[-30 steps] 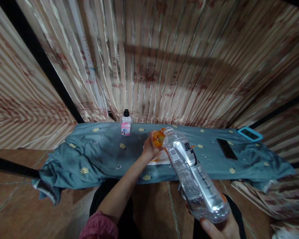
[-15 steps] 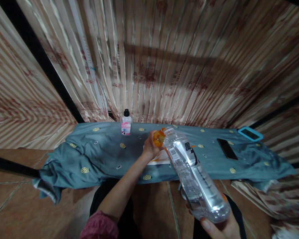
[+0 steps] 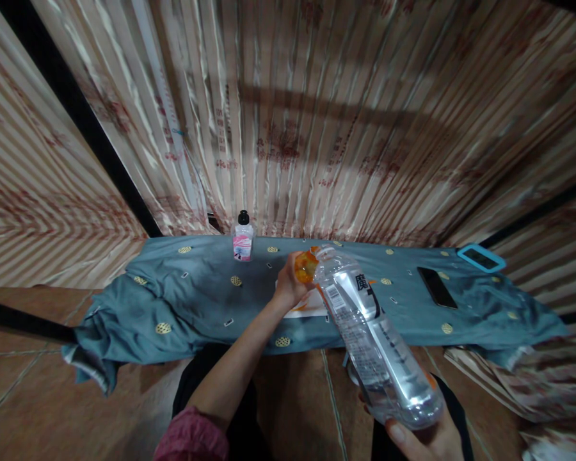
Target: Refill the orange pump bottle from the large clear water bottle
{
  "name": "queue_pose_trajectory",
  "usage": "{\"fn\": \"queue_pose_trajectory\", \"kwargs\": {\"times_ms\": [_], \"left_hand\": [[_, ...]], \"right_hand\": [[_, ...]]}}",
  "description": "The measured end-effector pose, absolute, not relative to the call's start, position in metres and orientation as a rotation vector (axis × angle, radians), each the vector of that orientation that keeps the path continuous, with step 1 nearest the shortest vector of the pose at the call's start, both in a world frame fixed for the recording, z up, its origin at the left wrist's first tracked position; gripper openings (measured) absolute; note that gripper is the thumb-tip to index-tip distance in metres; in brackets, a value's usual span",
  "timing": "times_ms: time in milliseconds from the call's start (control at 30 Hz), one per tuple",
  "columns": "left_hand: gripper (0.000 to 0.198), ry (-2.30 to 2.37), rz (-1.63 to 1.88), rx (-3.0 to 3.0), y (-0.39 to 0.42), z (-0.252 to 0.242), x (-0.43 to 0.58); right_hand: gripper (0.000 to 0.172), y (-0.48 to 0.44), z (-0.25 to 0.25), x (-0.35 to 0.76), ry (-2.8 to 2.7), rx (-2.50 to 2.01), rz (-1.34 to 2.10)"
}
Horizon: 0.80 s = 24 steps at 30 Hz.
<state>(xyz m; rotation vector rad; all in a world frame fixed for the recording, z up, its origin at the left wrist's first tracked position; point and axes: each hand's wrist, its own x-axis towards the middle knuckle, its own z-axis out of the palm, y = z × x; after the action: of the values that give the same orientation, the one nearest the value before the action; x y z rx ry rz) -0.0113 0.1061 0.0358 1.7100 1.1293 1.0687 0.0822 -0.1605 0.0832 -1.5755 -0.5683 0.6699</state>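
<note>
The bottle (image 3: 379, 346) is big and clear. It is tipped in the air, partly over the front edge of the counter (image 3: 199, 298). The right hand (image 3: 427, 435) holds its bottom end. The left hand (image 3: 288, 285) is curled around an orange thing (image 3: 306, 267) at its top end. A small bottle (image 3: 242, 246) stands at the back, and a black phone (image 3: 436, 287) lies to the right.

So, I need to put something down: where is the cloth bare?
One bare patch of patterned cloth lies left of the left hand, nearer than the pink-labelled bottle; another lies between the large bottle and dark phone. The middle is crowded: left hand, orange item, large bottle and white sheet overlap.
</note>
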Motion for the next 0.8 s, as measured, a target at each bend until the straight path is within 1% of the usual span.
{"fn": "queue_pose_trajectory", "kwargs": {"times_ms": [233,667,800], "left_hand": [[0.067,1.092,1.09,1.707,0.1084,0.0323,-0.0104],[0.065,1.12,1.092,1.701,0.1086,0.0319,-0.0097],[0.065,1.11,1.091,1.694,0.1075,0.0344,-0.0102]], "right_hand": [[0.092,-0.1569,0.0863,0.0815,-0.565,-1.558,0.652],[0.079,-0.1569,0.0864,0.0818,-0.662,-1.562,0.603],[0.081,-0.1563,0.0875,0.0805,-0.663,-1.563,0.605]]}}
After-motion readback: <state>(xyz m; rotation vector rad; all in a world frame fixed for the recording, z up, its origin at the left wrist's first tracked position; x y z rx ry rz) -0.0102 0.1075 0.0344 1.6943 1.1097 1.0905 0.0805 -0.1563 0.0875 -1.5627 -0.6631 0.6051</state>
